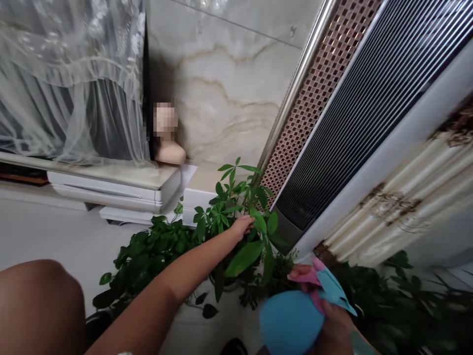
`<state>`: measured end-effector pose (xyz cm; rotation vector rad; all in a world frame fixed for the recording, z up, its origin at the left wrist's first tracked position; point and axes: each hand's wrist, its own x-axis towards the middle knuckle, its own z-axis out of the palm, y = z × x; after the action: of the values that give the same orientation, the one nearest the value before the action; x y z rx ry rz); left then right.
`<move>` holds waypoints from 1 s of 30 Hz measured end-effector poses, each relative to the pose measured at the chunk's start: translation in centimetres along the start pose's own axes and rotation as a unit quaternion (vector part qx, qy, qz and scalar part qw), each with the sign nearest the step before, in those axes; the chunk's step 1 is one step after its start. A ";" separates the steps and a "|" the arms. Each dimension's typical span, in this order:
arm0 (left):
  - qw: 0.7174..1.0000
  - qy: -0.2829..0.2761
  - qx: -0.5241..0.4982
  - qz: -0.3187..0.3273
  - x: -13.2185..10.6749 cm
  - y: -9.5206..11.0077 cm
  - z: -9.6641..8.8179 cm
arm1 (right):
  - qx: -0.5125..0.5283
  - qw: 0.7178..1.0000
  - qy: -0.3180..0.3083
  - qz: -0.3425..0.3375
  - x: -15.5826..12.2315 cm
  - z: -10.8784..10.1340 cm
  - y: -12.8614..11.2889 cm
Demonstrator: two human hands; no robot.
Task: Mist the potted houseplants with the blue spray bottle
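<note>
My left hand [242, 226] reaches forward into a leafy green potted plant [236, 207] and touches its leaves near the stem, fingers curled around foliage. My right hand [332, 328] sits at the lower right, gripping a blue spray bottle [291, 320] with a pink and light-blue trigger head [325, 283] that points toward the plant. A large drooping leaf [244, 257] hangs between the two hands.
A second bushy plant [148, 254] stands left of the first, and darker foliage [391, 296] fills the lower right. A tall white air conditioner [369, 113] with a dark grille rises on the right. A white low cabinet [114, 190] and lace curtain [70, 79] are behind.
</note>
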<state>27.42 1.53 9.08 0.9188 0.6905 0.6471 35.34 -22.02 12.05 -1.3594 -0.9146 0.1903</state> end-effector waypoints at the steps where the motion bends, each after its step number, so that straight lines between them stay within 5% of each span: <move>1: 1.000 -0.010 -0.015 -0.003 -0.2 0.1 -0.3 | 0.041 0.999 -0.011 0.025 -0.4 -0.4 0.3; 5: 0.997 -0.045 -0.068 -0.001 -1.2 0.7 -1.2 | 0.161 0.979 -0.022 0.120 -1.6 -1.8 1.5; 11: 0.994 -0.036 -0.098 0.014 -2.8 1.2 -2.1 | 0.058 0.964 0.009 0.259 -2.1 0.9 1.5; 20: 0.993 -0.081 -0.060 0.056 -4.6 1.4 -2.8 | -0.025 0.987 -0.055 0.150 -1.9 6.7 2.2; 26: 0.993 -0.102 -0.006 0.059 -4.7 1.1 -3.4 | -0.011 0.986 -0.082 0.143 -1.6 8.1 3.8; 30: 0.993 -0.105 0.024 0.058 -4.8 0.8 -3.5 | -0.065 0.991 -0.089 0.072 -0.9 8.7 4.5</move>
<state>21.64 0.05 9.49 1.0609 0.4703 0.6274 30.75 -14.93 7.10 -1.5486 -0.9902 0.3734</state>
